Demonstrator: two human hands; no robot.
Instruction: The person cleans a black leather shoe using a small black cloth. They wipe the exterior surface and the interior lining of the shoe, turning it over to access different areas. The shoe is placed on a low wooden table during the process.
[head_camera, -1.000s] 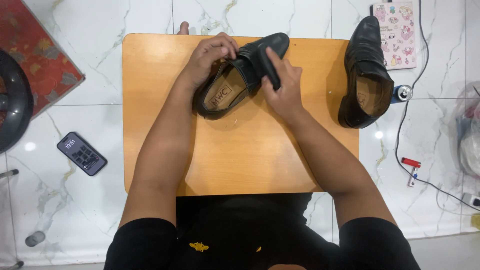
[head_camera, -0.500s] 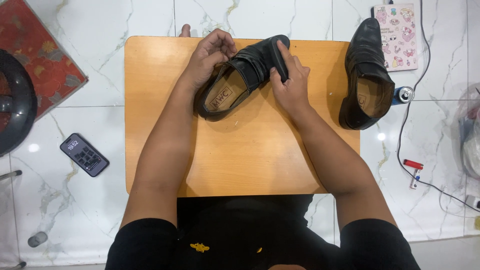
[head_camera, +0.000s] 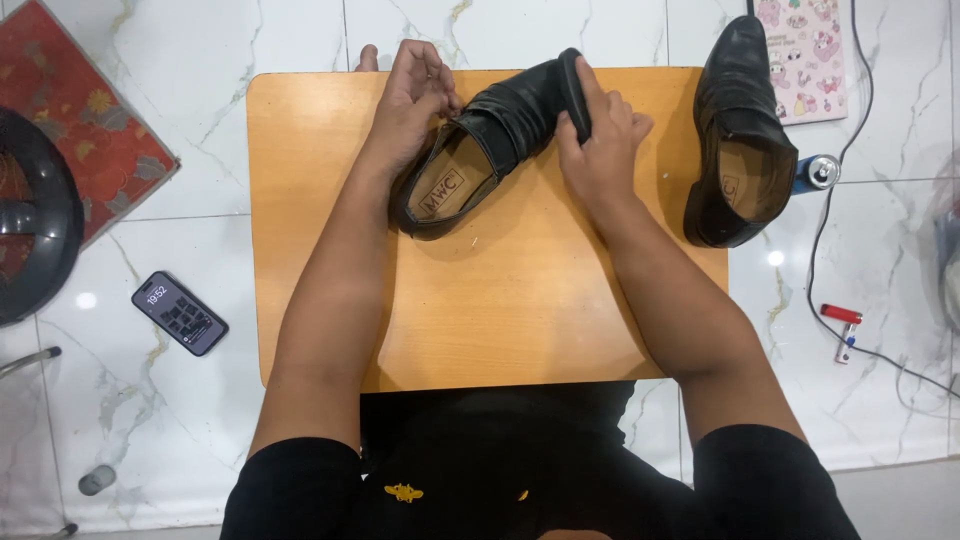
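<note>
Where the bare front of the wooden table (head_camera: 480, 320) gives way to the work, a black leather shoe (head_camera: 480, 150) lies on its sole across the table's far half, heel and tan insole toward the person, toe pointing up and to the right. The left hand (head_camera: 410, 100) rests on the shoe's left flank beside the opening, its fingers curled over the upper edge in a loose hold. The right hand (head_camera: 600, 150) lies on the shoe's right side, closed around a dark, narrow brush-like thing (head_camera: 574, 90) that it presses against the toe; what exactly that thing is cannot be told. Further right, a second black shoe (head_camera: 740, 130) stands at the table's right edge, apart from both hands. On the marble floor (head_camera: 160, 200), a phone (head_camera: 180, 313) lies to the left of the table, a small can (head_camera: 822, 171) and a red lighter (head_camera: 840, 314) lie to the right, and a pink patterned booklet (head_camera: 805, 55) lies beyond the second shoe.
</note>
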